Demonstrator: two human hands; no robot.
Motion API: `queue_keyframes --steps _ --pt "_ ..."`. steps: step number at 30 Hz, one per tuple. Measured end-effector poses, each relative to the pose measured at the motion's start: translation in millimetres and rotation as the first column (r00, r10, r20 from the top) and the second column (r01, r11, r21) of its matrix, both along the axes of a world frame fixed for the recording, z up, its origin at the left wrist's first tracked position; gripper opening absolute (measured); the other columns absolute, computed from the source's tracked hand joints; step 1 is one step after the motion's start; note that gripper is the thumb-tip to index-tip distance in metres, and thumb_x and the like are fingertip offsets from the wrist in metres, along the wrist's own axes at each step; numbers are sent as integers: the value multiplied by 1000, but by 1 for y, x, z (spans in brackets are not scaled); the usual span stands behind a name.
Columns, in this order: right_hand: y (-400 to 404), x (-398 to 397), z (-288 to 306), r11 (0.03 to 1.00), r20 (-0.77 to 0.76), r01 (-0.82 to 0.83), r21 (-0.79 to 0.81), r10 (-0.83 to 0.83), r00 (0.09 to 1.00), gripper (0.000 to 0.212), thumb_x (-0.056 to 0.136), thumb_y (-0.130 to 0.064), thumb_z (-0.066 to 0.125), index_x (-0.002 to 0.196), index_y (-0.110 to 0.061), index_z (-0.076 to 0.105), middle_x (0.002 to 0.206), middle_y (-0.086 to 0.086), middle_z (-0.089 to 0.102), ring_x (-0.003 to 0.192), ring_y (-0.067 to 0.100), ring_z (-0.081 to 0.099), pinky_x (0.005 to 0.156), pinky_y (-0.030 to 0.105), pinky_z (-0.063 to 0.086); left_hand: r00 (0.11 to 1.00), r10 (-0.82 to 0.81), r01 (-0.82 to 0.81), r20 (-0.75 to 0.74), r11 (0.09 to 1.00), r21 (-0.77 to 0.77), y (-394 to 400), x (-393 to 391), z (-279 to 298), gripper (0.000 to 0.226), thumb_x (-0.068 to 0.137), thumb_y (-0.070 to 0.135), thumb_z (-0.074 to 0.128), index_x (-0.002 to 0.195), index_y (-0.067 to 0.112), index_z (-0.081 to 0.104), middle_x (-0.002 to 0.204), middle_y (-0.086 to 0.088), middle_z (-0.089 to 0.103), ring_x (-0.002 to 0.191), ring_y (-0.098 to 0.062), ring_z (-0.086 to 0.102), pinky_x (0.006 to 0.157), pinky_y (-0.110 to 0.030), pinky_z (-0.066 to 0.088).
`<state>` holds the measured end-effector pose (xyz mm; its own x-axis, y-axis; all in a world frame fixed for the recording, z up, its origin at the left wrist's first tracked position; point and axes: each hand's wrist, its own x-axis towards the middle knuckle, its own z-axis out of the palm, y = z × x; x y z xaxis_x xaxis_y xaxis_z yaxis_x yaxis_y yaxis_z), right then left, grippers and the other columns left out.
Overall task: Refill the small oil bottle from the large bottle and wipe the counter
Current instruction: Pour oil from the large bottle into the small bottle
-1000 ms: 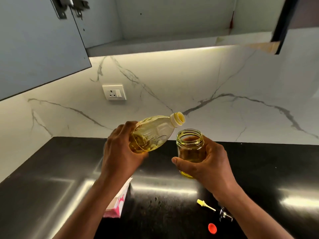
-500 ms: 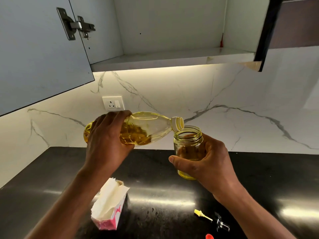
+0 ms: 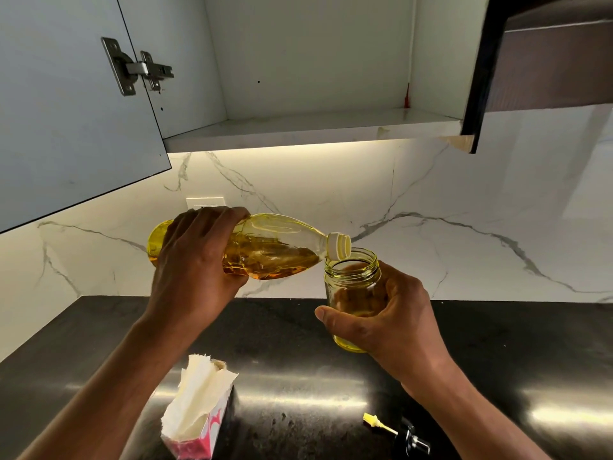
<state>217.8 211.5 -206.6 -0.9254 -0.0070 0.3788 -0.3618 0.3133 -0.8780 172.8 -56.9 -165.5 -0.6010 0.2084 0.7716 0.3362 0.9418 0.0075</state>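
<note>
My left hand [image 3: 195,263] grips the large clear plastic oil bottle [image 3: 275,250], which lies almost level with its pale yellow neck tipped slightly down to the right. That neck sits right over the rim of the small glass oil bottle [image 3: 353,277], a wide-mouthed jar held upright above the black counter [image 3: 99,333] by my right hand [image 3: 381,320]. Yellow oil fills the lower side of the large bottle up to its neck. A shallow layer of oil shows at the jar's bottom; my fingers hide most of its wall.
A pink tissue pack [image 3: 199,416] with white tissues sticking out stands on the counter near my left forearm. A yellow-tipped pourer spout [image 3: 394,429] lies at the lower right. An open wall cabinet [image 3: 298,127] hangs overhead, its door [image 3: 66,111] swung out at left.
My left hand has tipped the large bottle from neck-up to almost level, and its neck now meets the jar's rim. The view has tilted upward.
</note>
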Motion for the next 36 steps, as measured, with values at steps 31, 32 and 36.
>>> queue_keyframes --steps 31,32,36 --pt "-1 6 21 1000 -46 15 -10 -15 999 49 65 -49 92 106 -30 72 96 -15 79 87 2 76 76 23 64 997 -14 9 -72 997 -70 0 4 41 87 60 16 104 137 7 63 130 -21 68 120 -46 62 100 -61 51" --pt "-1 6 21 1000 -48 12 -9 -12 999 49 65 -49 92 106 -31 72 97 -16 79 88 1 76 76 23 64 997 -15 9 -75 997 -73 0 3 43 87 60 16 103 137 7 63 130 -21 68 120 -46 61 100 -60 51" --pt "-1 6 25 1000 -56 4 -9 -4 998 46 64 -52 91 103 -37 70 97 -19 78 89 -2 75 75 18 62 996 -20 12 -91 996 -85 0 2 48 85 62 16 102 137 7 63 130 -20 68 121 -46 60 101 -59 50"
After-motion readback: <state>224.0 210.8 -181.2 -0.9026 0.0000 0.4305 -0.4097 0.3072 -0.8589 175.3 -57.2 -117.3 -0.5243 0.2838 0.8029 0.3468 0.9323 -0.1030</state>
